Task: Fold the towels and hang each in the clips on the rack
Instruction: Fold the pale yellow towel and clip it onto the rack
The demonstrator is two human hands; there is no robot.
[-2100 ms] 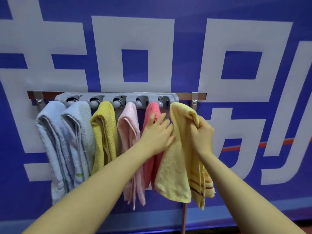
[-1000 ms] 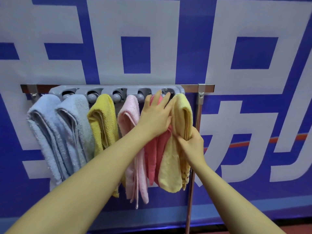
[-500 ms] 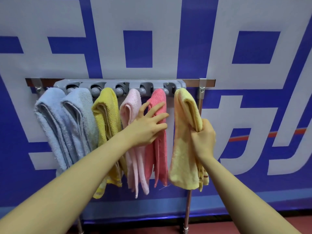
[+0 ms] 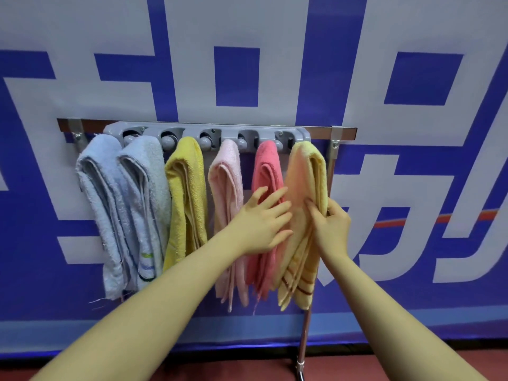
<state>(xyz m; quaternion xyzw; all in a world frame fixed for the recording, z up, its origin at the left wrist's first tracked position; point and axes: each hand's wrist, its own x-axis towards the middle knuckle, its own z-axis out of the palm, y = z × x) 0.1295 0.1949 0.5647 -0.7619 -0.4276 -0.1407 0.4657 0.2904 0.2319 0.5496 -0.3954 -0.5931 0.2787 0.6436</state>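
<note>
Blue banner (image 4: 324,64) with big white characters behind; red floor (image 4: 412,364) below. Grey clip rack (image 4: 228,132) on a bar, hung with six folded towels. Rightmost, pale yellow towel (image 4: 302,193) with brown stripes low down, pinched at its right fold by right hand (image 4: 331,229), fingers closed. Left hand (image 4: 261,225) flat and spread, against its left face and the red towel (image 4: 268,171).

Clip rack (image 4: 225,130) on rail (image 4: 319,131), before banner (image 4: 275,64); six towels hang below in row, touching side by side; rightmost towel (image 4: 302,188) at rack's right end, just left of upright post (image 4: 331,160); left hand (image 4: 261,229) flat on its left face, overlapping neighbour towel (image 4: 268,171); right hand (image 4: 331,229) pinches its right edge.
</note>
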